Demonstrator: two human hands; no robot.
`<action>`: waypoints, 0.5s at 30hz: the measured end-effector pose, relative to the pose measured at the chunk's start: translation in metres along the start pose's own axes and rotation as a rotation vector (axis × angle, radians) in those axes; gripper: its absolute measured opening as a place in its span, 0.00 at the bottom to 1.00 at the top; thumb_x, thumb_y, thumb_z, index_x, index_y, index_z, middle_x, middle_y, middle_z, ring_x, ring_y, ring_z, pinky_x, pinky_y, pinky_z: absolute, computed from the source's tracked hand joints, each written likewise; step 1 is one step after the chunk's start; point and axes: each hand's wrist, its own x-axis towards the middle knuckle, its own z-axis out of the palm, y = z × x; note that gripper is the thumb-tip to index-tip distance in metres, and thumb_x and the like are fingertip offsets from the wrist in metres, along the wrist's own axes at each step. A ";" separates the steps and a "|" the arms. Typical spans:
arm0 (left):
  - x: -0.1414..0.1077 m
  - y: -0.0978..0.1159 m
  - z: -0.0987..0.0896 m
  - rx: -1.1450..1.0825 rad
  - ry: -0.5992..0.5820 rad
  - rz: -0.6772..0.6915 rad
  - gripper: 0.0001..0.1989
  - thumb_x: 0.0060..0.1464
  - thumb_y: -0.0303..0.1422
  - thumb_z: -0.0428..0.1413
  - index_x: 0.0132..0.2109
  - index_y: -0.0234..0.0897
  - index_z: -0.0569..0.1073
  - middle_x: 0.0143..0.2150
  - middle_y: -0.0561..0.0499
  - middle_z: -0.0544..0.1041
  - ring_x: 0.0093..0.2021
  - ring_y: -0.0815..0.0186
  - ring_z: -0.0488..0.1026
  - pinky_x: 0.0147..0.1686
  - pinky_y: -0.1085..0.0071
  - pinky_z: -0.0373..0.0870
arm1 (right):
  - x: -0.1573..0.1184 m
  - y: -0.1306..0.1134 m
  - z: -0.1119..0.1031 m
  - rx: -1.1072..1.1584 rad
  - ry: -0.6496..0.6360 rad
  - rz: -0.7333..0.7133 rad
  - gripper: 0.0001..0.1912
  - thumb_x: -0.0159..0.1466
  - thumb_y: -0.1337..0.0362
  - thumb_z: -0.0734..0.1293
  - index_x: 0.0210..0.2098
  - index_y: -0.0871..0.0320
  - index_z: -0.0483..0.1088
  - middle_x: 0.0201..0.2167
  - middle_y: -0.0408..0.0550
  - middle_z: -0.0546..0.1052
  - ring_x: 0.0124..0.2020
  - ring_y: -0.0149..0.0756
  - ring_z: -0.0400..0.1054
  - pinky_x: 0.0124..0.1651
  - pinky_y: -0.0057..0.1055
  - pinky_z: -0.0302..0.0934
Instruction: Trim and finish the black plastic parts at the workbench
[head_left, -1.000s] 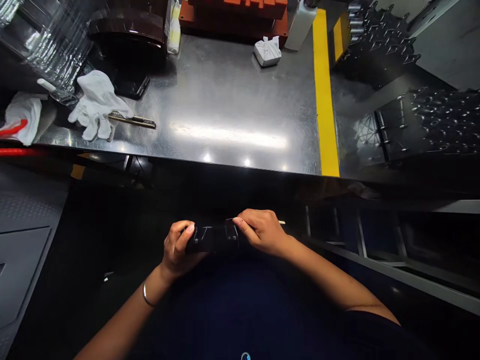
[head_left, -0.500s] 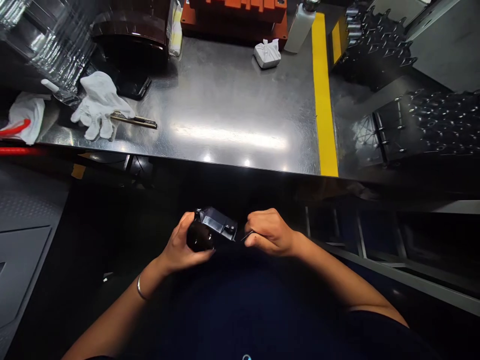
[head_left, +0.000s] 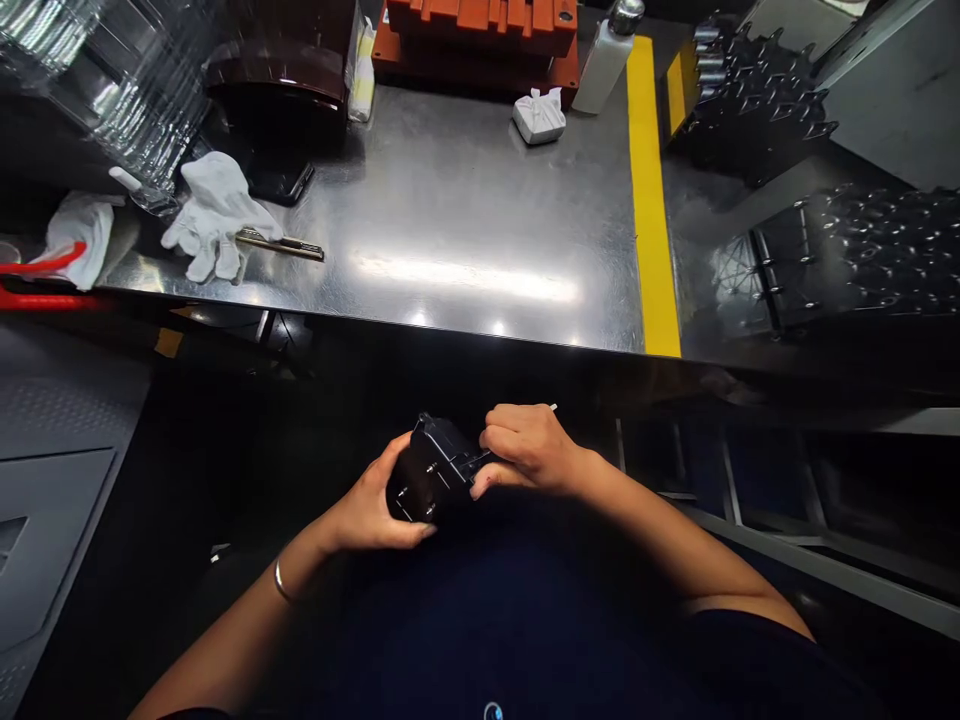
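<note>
A glossy black part (head_left: 442, 465) is held in front of my body, below the table's front edge. My left hand (head_left: 375, 500) grips it from the left, thumb underneath and fingers on top. At the part's right side, my right hand (head_left: 525, 448) is closed around a thin tool, whose dark tip reaches the part's edge. A small pale end (head_left: 553, 407) of the tool sticks out above the knuckles. Most of the tool is hidden in the fist.
On the metal table (head_left: 480, 210) lie white gloves (head_left: 217, 215), a slim metal tool (head_left: 300, 248), a white wrapped block (head_left: 539, 118), a bottle (head_left: 606, 60) and an orange-red fixture (head_left: 480, 60). Yellow tape (head_left: 651, 200) crosses the right side. Spiky metal parts (head_left: 780, 95) stand beyond.
My right hand has moved left, bringing the tool's tip to the black part. The part has turned in my left hand and shows a different face. The view has shifted slightly.
</note>
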 end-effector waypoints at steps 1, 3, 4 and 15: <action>0.000 -0.001 0.000 0.000 -0.006 -0.014 0.43 0.37 0.30 0.64 0.61 0.39 0.56 0.46 0.45 0.74 0.43 0.56 0.75 0.42 0.60 0.75 | -0.001 0.000 0.001 0.006 0.005 0.010 0.32 0.65 0.40 0.52 0.20 0.60 0.62 0.18 0.41 0.59 0.20 0.26 0.51 0.24 0.27 0.41; 0.001 -0.002 0.000 -0.004 -0.016 -0.036 0.43 0.37 0.31 0.65 0.61 0.39 0.56 0.46 0.44 0.74 0.44 0.55 0.75 0.43 0.58 0.75 | -0.004 0.001 0.003 0.028 0.020 0.027 0.31 0.64 0.40 0.54 0.19 0.60 0.62 0.17 0.40 0.59 0.20 0.25 0.51 0.23 0.27 0.41; 0.001 -0.003 0.001 -0.007 -0.019 -0.042 0.43 0.37 0.32 0.65 0.61 0.39 0.56 0.47 0.44 0.74 0.45 0.55 0.75 0.44 0.58 0.75 | -0.005 0.001 0.004 0.040 0.032 0.031 0.31 0.65 0.41 0.55 0.19 0.60 0.61 0.17 0.40 0.59 0.20 0.25 0.51 0.23 0.27 0.41; 0.005 -0.003 0.001 0.048 -0.002 -0.002 0.45 0.37 0.33 0.65 0.62 0.39 0.56 0.48 0.43 0.75 0.45 0.55 0.75 0.42 0.60 0.75 | -0.008 0.003 0.005 0.199 -0.012 0.121 0.29 0.66 0.44 0.55 0.19 0.59 0.61 0.16 0.41 0.62 0.19 0.25 0.54 0.23 0.25 0.45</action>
